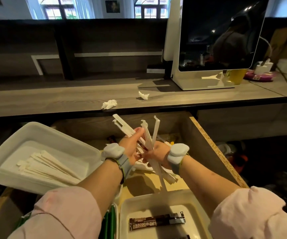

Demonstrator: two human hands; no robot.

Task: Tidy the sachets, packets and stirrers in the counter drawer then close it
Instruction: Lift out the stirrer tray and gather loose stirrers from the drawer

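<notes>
From the head view, your right hand (pixel 156 156) clenches a splayed bundle of stirrers (pixel 147 138) at centre, and your left hand (pixel 132 150) lies flat-fingered against it. Sorted stirrers (pixel 49 168) lie in the tray (pixel 35 129) at 9 o'clock, one dark sachet (pixel 156 221) at 6 o'clock (in its own tub). I'd judge you midway: the drawer (pixel 208 144) is open and clutter remains beneath your hands.

A white monitor (pixel 222 35) with a dark screen stands on the right of the wooden tabletop (pixel 53 99). A larger crumpled tissue (pixel 109 104) lies at the front edge, with a smaller crumpled tissue (pixel 143 95) just behind it. A yellow cup (pixel 236 76) sits beside the monitor's base. A small dark picture (pixel 112 6) hangs between arched windows (pixel 59 9).
</notes>
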